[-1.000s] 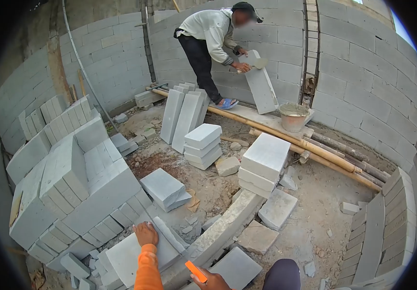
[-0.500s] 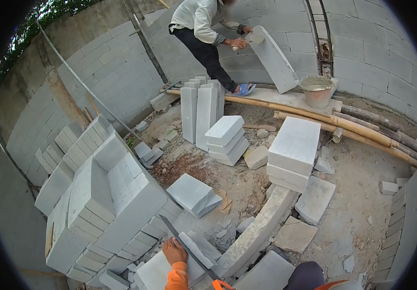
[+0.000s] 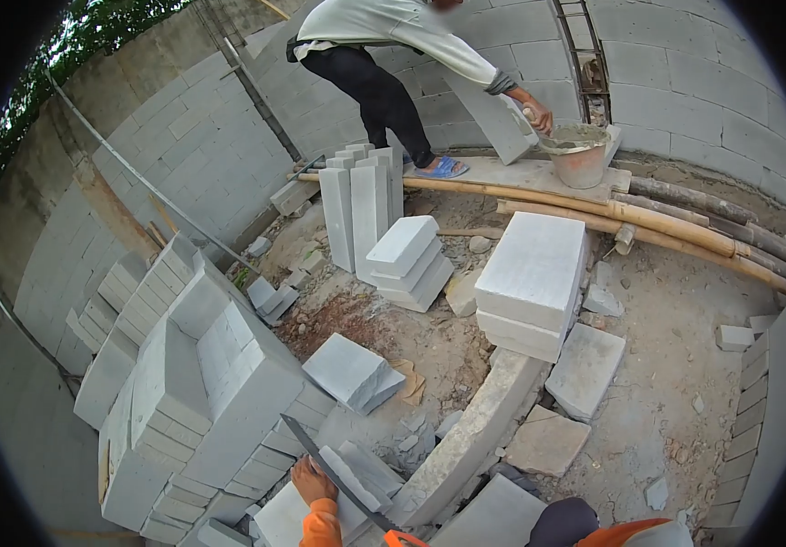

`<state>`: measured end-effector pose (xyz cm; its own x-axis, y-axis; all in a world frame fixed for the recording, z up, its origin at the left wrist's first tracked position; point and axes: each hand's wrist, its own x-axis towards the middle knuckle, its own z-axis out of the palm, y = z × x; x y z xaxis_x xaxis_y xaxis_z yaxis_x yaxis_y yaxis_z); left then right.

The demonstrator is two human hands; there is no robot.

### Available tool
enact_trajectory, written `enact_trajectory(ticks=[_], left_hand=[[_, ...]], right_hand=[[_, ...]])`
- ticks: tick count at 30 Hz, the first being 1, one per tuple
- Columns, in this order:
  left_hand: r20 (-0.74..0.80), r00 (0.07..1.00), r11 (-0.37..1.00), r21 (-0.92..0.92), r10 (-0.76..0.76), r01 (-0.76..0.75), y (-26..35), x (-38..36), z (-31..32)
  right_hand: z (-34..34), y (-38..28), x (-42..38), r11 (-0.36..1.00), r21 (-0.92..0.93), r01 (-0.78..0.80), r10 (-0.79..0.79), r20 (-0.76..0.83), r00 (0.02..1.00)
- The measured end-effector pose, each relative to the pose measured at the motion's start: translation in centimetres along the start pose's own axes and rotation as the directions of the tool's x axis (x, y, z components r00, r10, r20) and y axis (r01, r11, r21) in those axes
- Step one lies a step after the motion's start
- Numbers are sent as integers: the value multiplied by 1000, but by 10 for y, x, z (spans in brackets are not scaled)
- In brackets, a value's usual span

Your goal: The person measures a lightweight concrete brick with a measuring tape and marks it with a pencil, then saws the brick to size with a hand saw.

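Observation:
My left hand [image 3: 314, 480] lies on top of a pale grey concrete block [image 3: 282, 518] at the bottom of the view, its fingers laid over the surface beside the saw. A hand saw [image 3: 325, 467] with a long dark blade slants across the block, just right of that hand. Its orange handle [image 3: 404, 539] is cut off by the lower edge. My right hand is out of sight. Thin block pieces [image 3: 349, 476] stand against the right side of the blade.
A large stack of blocks [image 3: 229, 401] rises on the left. A low curved concrete edge [image 3: 470, 438] runs ahead, with stacked blocks [image 3: 530, 264] at its end. Beyond bamboo poles [image 3: 657, 219], a co-worker [image 3: 366, 64] bends over a mortar bucket [image 3: 580, 159]. Rubble covers the ground.
The co-worker has leaned right, moving the trowel hand from the upright block down to the bucket. My view has shifted slightly; my left hand stays on the block beside the saw.

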<state>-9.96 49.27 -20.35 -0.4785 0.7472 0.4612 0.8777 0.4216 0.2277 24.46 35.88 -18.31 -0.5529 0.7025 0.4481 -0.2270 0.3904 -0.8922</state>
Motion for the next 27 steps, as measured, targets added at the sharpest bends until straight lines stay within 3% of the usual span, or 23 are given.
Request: enact_trajectory(ticks=[3, 4, 6, 10, 16, 17, 20, 23, 27], left_hand=[[62, 998, 1000, -23, -19, 20, 1, 2, -5], [35, 999, 1000, -19, -6, 7, 1, 4, -4], [-18, 1000, 1000, -2, 9, -9, 0, -1, -2], [25, 1000, 1000, -7, -18, 18, 1, 2, -7], [35, 995, 996, 10, -94, 94, 3, 2, -6], [21, 995, 995, -4, -96, 96, 7, 3, -11], [22, 993, 994, -18, -112, 112, 15, 9, -21], [24, 993, 993, -15, -117, 117, 16, 8, -20], [27, 995, 995, -20, -93, 94, 17, 13, -12]], right_hand=[[2, 2, -1, 994, -80, 73, -77, -42, 996], [2, 2, 5, 972, -201, 122, -140, -76, 987], [9, -6, 10, 989, -139, 54, -70, -116, 991], [16, -28, 13, 996, -51, -75, 69, -109, 992], [22, -8, 3, 986, -38, -165, 168, 75, 983], [31, -6, -2, 982, 11, -190, 190, -33, 981], [29, 12, -14, 971, -164, -176, 179, 2, 984], [23, 30, -32, 935, -160, -317, 342, 164, 925], [23, 28, -27, 941, -166, -295, 316, 113, 942]])
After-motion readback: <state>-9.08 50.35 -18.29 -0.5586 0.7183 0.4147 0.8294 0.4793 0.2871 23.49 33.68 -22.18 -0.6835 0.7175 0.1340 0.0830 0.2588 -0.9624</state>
